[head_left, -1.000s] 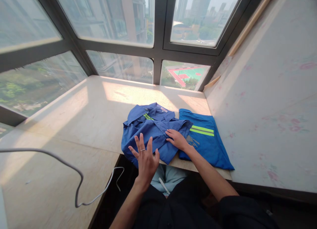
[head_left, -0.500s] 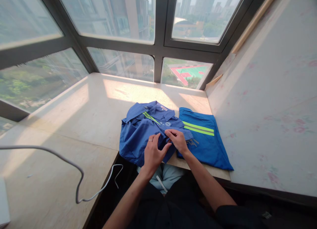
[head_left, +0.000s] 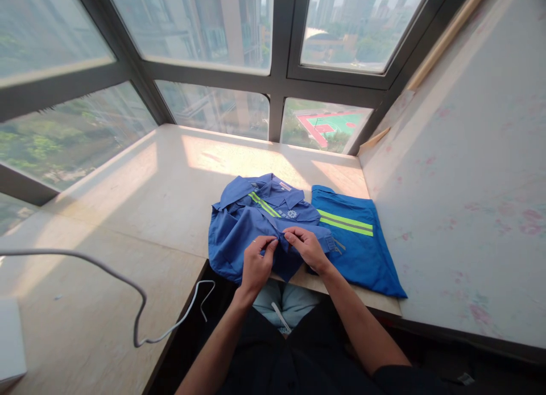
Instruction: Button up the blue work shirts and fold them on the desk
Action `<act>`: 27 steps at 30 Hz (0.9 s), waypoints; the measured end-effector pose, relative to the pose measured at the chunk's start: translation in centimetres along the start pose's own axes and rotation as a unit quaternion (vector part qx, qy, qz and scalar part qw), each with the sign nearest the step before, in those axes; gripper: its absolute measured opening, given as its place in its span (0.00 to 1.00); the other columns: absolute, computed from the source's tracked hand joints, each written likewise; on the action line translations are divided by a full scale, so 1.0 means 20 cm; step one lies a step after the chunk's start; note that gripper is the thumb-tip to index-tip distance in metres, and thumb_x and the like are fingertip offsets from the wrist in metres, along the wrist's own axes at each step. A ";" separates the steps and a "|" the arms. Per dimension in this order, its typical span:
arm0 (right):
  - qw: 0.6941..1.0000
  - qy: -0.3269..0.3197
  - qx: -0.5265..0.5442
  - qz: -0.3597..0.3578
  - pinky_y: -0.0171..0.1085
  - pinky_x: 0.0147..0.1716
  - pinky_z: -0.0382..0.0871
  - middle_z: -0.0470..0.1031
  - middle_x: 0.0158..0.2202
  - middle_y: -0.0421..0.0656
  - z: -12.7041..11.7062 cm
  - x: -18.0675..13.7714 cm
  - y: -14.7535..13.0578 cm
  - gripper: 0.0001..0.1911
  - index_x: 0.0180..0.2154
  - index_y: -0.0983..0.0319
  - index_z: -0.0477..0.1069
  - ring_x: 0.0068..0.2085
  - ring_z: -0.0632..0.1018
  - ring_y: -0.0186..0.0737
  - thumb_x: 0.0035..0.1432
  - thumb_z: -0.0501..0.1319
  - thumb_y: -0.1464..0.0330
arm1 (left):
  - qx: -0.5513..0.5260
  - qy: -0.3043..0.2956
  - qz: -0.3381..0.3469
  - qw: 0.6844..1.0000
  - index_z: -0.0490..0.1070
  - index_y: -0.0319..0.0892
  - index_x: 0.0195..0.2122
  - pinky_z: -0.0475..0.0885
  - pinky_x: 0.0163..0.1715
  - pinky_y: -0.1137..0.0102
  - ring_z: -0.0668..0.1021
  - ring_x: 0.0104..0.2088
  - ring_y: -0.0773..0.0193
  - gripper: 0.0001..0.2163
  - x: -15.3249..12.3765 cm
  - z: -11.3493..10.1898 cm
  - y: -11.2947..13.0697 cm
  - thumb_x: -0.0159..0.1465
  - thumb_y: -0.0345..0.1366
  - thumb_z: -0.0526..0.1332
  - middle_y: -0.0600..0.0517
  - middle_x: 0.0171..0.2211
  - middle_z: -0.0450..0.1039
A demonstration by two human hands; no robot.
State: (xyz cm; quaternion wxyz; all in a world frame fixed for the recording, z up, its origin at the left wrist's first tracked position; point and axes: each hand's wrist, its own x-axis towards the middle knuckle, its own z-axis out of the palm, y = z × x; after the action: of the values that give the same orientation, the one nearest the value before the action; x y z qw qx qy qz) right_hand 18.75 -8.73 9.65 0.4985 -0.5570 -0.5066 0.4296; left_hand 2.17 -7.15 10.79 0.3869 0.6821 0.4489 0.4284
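Observation:
A blue work shirt (head_left: 232,235) with a collar, a yellow-green reflective stripe and a white gear logo lies rumpled at the front edge of the ledge. Its lower part hangs over that edge. With thumb and fingers pinched, my left hand (head_left: 257,264) grips the shirt's front. Close beside it, my right hand (head_left: 306,247) pinches the other side of the front opening. Whether a button or fastener is between the fingertips cannot be made out. A folded blue garment (head_left: 358,261) with a similar stripe lies flat to the right, partly under the shirt's cuff.
The pale ledge (head_left: 106,213) runs along the windows. A grey cable (head_left: 106,268) loops over its left front edge. A white box-like object (head_left: 11,338) sits at the lower left. A flowered wall (head_left: 469,213) bounds the right side.
My left hand has closed from spread fingers to a pinch on the shirt front. My right hand keeps its pinch almost in place. The view has shifted slightly.

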 end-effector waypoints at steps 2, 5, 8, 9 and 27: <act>1.000 -0.008 -0.024 -0.005 0.35 0.31 0.71 0.74 0.27 0.40 -0.01 0.01 0.00 0.19 0.39 0.62 0.76 0.28 0.74 0.37 0.60 0.60 0.53 | 0.013 0.004 0.003 1.000 0.76 0.42 0.35 0.72 0.36 0.70 0.78 0.33 0.64 0.09 0.00 0.00 0.00 0.66 0.37 0.58 0.51 0.32 0.79; 0.998 0.010 -0.061 -0.028 0.36 0.33 0.72 0.76 0.30 0.42 0.00 0.01 0.00 0.16 0.40 0.62 0.76 0.31 0.75 0.38 0.62 0.59 0.57 | 0.031 0.015 0.002 0.999 0.76 0.41 0.33 0.72 0.35 0.69 0.78 0.32 0.64 0.09 0.01 0.02 0.01 0.65 0.38 0.58 0.51 0.30 0.78; 0.984 0.056 -0.132 -0.107 0.37 0.37 0.72 0.75 0.37 0.45 0.00 0.00 -0.02 0.12 0.44 0.60 0.75 0.37 0.75 0.39 0.64 0.57 0.63 | 0.041 0.017 0.004 0.999 0.76 0.41 0.32 0.72 0.35 0.70 0.78 0.30 0.64 0.09 0.02 0.04 0.01 0.64 0.38 0.60 0.51 0.29 0.78; 0.974 0.069 -0.166 -0.140 0.37 0.39 0.72 0.74 0.39 0.45 -0.01 0.00 -0.03 0.12 0.45 0.59 0.76 0.38 0.75 0.39 0.64 0.56 0.66 | 0.041 0.017 0.004 0.999 0.76 0.41 0.32 0.72 0.34 0.70 0.78 0.30 0.64 0.08 0.03 0.05 0.01 0.64 0.38 0.60 0.51 0.29 0.78; 0.908 0.076 -0.368 -0.187 0.39 0.41 0.70 0.75 0.34 0.47 -0.04 -0.06 -0.03 0.14 0.46 0.62 0.78 0.38 0.74 0.42 0.64 0.55 0.68 | 0.068 -0.060 0.050 0.995 0.75 0.42 0.36 0.72 0.38 0.69 0.78 0.35 0.62 0.07 0.08 0.08 0.03 0.66 0.34 0.57 0.50 0.33 0.79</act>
State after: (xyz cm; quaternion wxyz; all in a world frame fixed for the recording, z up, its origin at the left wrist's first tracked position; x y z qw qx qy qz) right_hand 19.39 -9.96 10.31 0.3658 -0.6274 -0.6841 0.0679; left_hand 4.28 -6.01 11.25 0.3441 0.7529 0.4185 0.3736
